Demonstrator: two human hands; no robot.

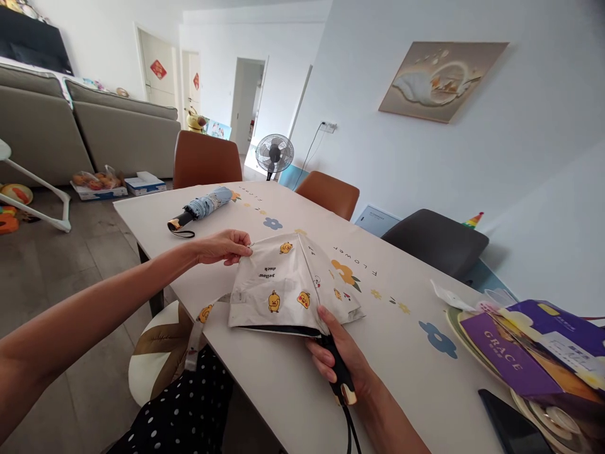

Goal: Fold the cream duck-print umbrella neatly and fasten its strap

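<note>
A white umbrella (288,284) printed with yellow ducks is partly folded above the near part of the table. Its black handle (338,366) with a gold-coloured end and a dark wrist strap lies in my right hand (347,353), whose fingers are wrapped round it. My left hand (227,247) pinches the canopy fabric at its far left corner. From the canopy's left side a fabric strap (193,340) hangs over the table edge. Farther back on the table lies a second umbrella (208,205), blue and folded, with a black and gold handle.
The white table (401,372) carries flower prints. At its right are a purple GRACE box (505,353), plates, and a dark phone (513,422). Brown chairs (207,159) and a dark grey chair (435,243) stand around it. Behind them is a fan (275,153).
</note>
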